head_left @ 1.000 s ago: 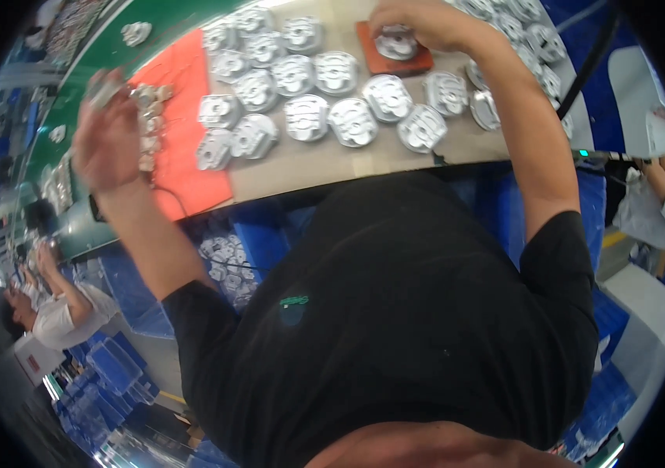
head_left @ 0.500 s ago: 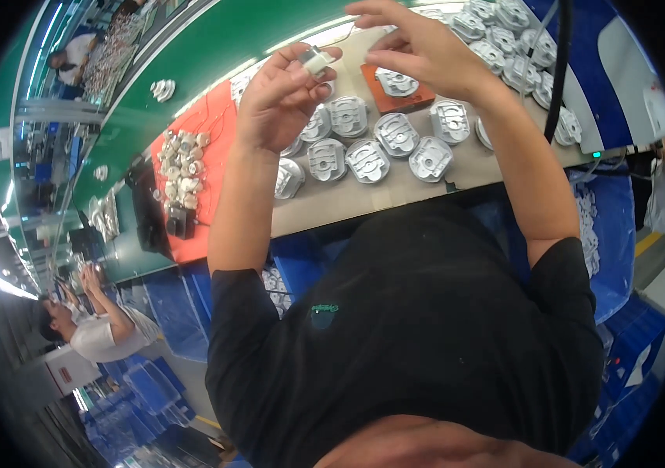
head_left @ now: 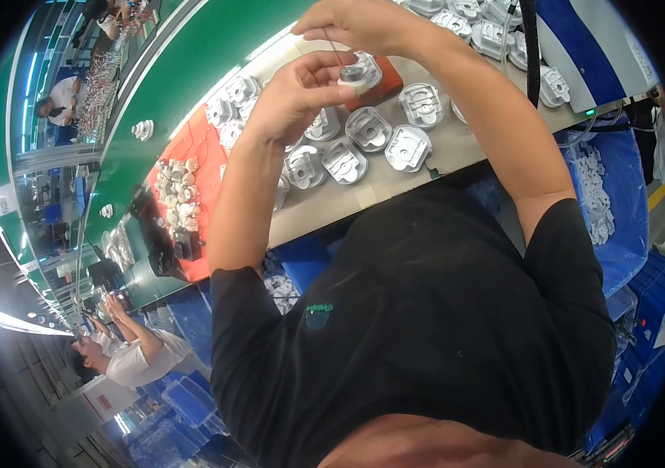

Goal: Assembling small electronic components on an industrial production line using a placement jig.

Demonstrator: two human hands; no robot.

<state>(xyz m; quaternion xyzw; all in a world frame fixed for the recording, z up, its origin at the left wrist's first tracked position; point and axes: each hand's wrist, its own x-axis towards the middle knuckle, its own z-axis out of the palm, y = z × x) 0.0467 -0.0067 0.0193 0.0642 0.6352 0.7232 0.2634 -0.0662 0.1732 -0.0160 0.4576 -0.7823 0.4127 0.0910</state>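
Note:
My left hand (head_left: 301, 97) grips a small white-and-grey round part (head_left: 353, 81) between thumb and fingers, its grey end facing up. Above it, my right hand (head_left: 359, 25) pinches a thin wire (head_left: 334, 45) that runs down to that part. Behind the held part, a white plastic housing (head_left: 370, 72) rests on an orange-red block (head_left: 385, 84). Several more white round housings (head_left: 369, 129) lie on the beige work surface (head_left: 324, 209) below my hands.
On the left, a red mat (head_left: 193, 269) carries a heap of small cream parts with wires (head_left: 176, 191). Beyond runs a green belt (head_left: 133, 160). More housings (head_left: 492, 37) crowd the back right, near a black cable (head_left: 531, 54). A blue bin (head_left: 621, 210) stands at the right.
My right hand has come left over my left hand and closed from spread fingers onto the wire. The held part has turned grey end up. The whole view has shifted slightly.

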